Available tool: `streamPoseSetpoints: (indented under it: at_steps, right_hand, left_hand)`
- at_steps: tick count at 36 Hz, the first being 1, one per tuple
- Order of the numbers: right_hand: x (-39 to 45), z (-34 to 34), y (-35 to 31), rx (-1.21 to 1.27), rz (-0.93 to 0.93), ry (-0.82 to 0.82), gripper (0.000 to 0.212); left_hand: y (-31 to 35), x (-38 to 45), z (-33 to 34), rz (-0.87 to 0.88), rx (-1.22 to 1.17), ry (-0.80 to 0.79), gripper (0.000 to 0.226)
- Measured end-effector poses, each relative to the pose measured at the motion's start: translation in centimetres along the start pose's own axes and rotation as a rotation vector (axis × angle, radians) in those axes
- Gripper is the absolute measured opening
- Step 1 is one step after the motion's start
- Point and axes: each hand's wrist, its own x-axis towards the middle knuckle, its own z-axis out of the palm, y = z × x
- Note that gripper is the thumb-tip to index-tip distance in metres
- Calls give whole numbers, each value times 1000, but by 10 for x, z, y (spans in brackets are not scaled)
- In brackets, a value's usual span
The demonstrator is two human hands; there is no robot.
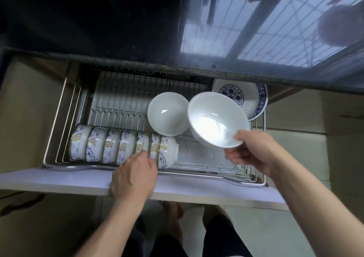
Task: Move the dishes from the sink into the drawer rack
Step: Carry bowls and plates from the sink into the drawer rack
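Right hand [249, 154] fingers pinch the near rim of a plain white bowl [217, 119], tilted above the drawer rack [126, 106], seemingly to stand it in the wire slots; left hand [134, 175] curls over the row of patterned bowls [122, 146], apparently steadying them; a second white bowl [167, 113] and blue-patterned plate [254, 97] already sit racked; the sink is out of view.

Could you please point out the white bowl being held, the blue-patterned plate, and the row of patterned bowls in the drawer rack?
held white bowl [216, 121]: head view, on its inside bottom.
blue-patterned plate [232, 92]: head view, on its central blue medallion.
row of patterned bowls [110, 147]: head view, on the side of a middle bowl.
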Motion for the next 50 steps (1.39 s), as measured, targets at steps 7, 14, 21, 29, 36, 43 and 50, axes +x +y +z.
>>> streamPoseSetpoints:
  at_steps: [7, 14, 21, 29, 36, 43, 50]
  right_hand:
    - [13, -63, -17, 13, 9, 177, 15]
    - [68, -63, -44, 1, -4, 248, 19]
    - [100, -49, -40, 82, -26, 212, 20]
    - [125, -49, -28, -33, 9, 274, 25]
    - [140, -59, -15, -38, -3, 435, 29]
    - [116, -54, -1, -188, -83, 583, 59]
    - [29, 2, 12, -150, -125, -102, 35]
  left_hand:
    - [0, 3, 2, -4, 18, -63, 34]
    - [-1, 11, 3, 75, 86, -199, 27]
    - [24, 110, 7, -110, -150, -126, 30]
    - [36, 180, 28, -228, 19, -217, 46]
    - [25, 194, 37, -159, -8, -302, 42]
    - [27, 173, 7, -15, -44, -178, 41]
    - [56, 85, -32, 23, -320, -236, 51]
